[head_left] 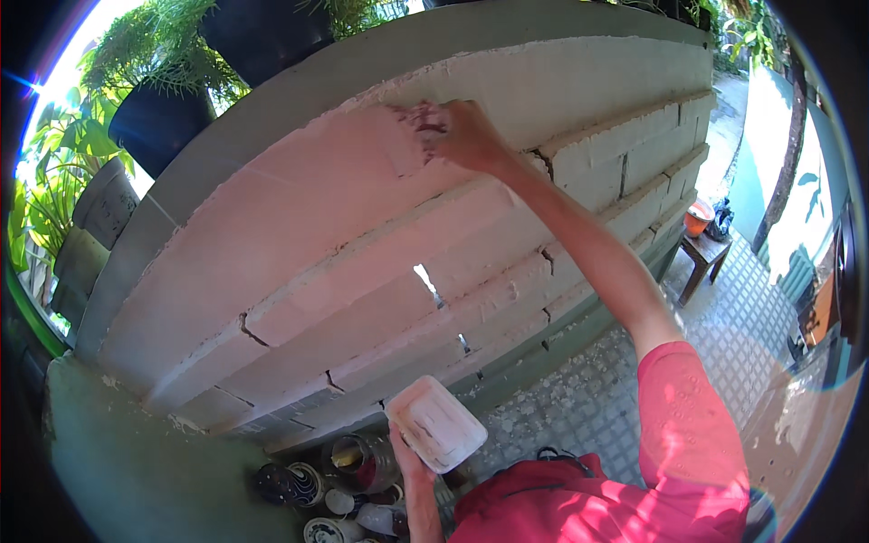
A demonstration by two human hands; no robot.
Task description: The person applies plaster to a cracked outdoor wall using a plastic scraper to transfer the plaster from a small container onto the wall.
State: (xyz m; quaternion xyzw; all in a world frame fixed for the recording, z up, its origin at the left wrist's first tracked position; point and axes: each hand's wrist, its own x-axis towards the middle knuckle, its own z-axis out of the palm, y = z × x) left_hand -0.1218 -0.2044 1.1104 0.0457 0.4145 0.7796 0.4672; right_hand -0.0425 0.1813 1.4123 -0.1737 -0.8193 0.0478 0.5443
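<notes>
My right hand (469, 136) reaches up to the wall (299, 190), its fingers closed against the upper band. Beside the fingertips is a mottled pink and dark-red patch (424, 127). Whatever the hand grips is too blurred and covered to name. Pale pink coats the wall left of this hand, while the surface to its right looks cream. Low down, my left hand (407, 460) grips the left side of a white rectangular plastic tub (441, 423), tilted with its inside showing. Pinkish residue and a dark streak mark the tub's bottom.
Dark plant pots (163, 122) with greenery line the wall's top. Ledges, cracks and two bright gaps break the wall's face. Several jars and cans (362, 462) stand by its foot at lower left. A small wooden stool (703, 262) carries an orange bowl (698, 217) on the tiled floor (579, 398).
</notes>
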